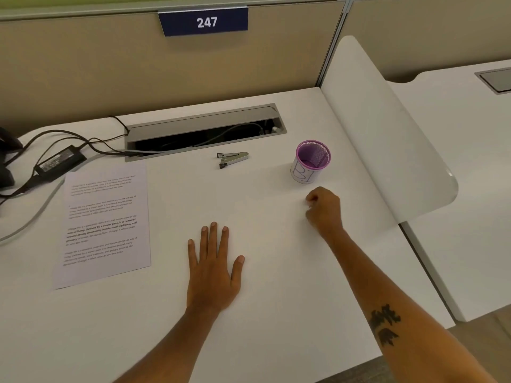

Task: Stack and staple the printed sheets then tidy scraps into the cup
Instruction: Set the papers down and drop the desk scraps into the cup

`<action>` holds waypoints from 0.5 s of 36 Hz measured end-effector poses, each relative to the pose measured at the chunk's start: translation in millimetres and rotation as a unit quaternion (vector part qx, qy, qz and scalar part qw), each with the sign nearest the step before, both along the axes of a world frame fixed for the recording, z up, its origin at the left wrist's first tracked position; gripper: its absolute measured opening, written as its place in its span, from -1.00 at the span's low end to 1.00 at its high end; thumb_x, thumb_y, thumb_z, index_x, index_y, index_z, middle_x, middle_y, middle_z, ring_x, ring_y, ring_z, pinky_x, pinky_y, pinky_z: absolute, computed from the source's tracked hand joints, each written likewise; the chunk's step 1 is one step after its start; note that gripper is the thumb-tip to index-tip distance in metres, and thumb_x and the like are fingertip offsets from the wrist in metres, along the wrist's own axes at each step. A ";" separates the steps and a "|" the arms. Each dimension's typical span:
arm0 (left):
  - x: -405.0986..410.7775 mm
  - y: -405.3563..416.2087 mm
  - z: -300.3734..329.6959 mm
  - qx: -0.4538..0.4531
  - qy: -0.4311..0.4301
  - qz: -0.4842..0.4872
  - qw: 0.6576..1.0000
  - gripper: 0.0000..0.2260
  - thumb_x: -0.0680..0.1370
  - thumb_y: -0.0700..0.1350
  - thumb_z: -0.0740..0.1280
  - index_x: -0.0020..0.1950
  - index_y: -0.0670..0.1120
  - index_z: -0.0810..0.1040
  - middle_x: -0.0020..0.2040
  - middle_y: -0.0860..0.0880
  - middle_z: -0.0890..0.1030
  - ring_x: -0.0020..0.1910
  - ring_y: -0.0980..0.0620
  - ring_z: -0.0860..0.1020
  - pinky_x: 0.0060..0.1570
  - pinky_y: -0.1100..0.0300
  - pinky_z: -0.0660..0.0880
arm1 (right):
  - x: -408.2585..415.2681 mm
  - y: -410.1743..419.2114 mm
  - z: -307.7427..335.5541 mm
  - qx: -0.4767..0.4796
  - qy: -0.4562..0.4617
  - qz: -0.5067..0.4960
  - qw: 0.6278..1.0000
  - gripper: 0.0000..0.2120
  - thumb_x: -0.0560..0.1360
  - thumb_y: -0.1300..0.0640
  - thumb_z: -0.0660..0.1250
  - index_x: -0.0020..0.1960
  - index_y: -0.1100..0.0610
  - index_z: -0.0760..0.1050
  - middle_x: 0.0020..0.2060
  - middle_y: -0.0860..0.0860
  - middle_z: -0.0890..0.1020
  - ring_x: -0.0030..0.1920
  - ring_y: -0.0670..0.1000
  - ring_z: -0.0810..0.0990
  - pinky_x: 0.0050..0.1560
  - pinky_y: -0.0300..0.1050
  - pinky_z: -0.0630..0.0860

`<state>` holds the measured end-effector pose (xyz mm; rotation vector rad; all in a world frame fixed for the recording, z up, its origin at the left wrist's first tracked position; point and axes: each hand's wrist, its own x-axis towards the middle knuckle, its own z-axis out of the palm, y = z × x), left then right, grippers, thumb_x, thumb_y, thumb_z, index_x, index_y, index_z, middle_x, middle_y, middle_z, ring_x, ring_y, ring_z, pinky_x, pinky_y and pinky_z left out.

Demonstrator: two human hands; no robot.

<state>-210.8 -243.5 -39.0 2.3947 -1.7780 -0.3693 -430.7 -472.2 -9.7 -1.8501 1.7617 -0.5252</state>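
White cubicle desk (276, 272) — purple mesh cup (312, 161) at 1 o'clock (contents unclear); left hand (213, 275) flat, right hand (323, 210) fisted, anything held is hidden.

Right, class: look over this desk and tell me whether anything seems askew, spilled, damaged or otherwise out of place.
Little stands out. The printed sheet lies slightly skewed to the desk edge. The stapler rests on its side, jaws apart. The purple cup stands upright; no loose scraps show.

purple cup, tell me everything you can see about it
The purple cup is a mesh pen holder standing upright on the white desk, right of the stapler. A white paper label with hand-drawn letters wraps its lower outside. Nothing is visible inside. The right hand, closed in a loose fist, sits just in front of it, not touching.
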 end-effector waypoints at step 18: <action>0.7 0.2 -2.0 -0.003 -0.001 -0.002 1.000 -0.32 0.70 0.27 -0.05 0.75 -0.02 -0.09 0.76 -0.11 -0.08 0.75 -0.13 -0.12 0.67 -0.31 0.00 | -22.6 -58.9 101.4 0.202 -0.436 -0.175 0.859 -0.75 0.57 0.53 0.29 -0.12 0.23 0.56 -0.19 0.13 0.60 -0.19 0.02 0.60 -0.14 -0.23 0.62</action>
